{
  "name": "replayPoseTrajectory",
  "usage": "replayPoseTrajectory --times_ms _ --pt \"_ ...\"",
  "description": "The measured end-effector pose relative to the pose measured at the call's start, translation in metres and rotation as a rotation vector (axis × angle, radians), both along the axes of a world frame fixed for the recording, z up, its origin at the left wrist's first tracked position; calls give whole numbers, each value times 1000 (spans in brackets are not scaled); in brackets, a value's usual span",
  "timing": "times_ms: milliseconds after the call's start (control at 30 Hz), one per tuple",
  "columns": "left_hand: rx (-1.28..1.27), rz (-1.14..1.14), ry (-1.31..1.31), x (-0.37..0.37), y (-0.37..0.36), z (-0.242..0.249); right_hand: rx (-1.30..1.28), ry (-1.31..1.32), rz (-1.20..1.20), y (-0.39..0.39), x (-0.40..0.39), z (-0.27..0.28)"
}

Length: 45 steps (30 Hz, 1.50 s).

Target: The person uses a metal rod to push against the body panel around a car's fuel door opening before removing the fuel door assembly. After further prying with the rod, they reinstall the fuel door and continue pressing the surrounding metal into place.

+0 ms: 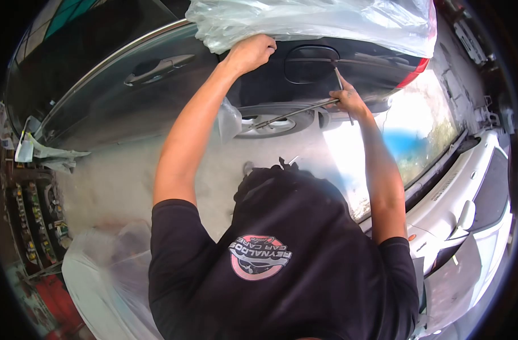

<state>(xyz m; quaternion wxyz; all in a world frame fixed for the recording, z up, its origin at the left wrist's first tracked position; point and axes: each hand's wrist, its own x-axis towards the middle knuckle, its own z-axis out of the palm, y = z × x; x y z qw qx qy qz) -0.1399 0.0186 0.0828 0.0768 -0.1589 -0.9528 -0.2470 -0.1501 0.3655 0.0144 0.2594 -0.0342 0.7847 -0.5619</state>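
Observation:
My left hand (252, 54) is closed at the lower edge of a clear plastic sheet (321, 22) draped over a dark car (185, 107). What its curled fingers hold, if anything, is hidden. Lower and to the right, my right hand (348, 100) is wrapped round thin metal rods. One long rod (298, 112) slants down left, past the rear wheel. A shorter rod (339, 80) rises towards the right edge of the fuel door (311, 64), its dark tip close to the panel; contact cannot be made out.
The door handle (157, 70) lies to the left, the red tail light (414, 72) to the right. Beneath the panel is the rear wheel (276, 123) with plastic (229, 120) beside it. A white vehicle (446, 209) stands right; a shelf of small items (38, 221) stands left.

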Motion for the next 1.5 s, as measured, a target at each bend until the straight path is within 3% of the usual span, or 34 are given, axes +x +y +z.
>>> replayPoseTrajectory --times_ms 167,267,467,667,833,900,1033,1167,1333,1500 --pt "95 102 35 12 15 -20 -32 -51 4 2 -5 -5" --pt "-120 176 268 7 26 -36 -72 -84 -8 2 -6 -5" --pt "-198 257 479 -13 45 -45 -83 -57 -17 1 -3 -1" --pt "-67 253 256 -17 46 -33 -30 -26 2 3 -2 -1" --pt "-81 94 400 -8 70 -18 -65 10 -25 6 -3 -7" --pt "-104 -88 639 -6 95 -15 -60 31 -40 11 -3 -13" --pt "-331 -60 477 -11 134 -24 -110 -4 -75 12 -5 -15" --pt "-431 27 549 -14 156 -28 -142 -6 -68 16 -3 -10" --pt "-343 7 390 -20 159 -25 -233 -43 -71 19 -5 -27" --pt "-337 -49 521 -25 158 -22 -252 58 -52 21 0 -34"
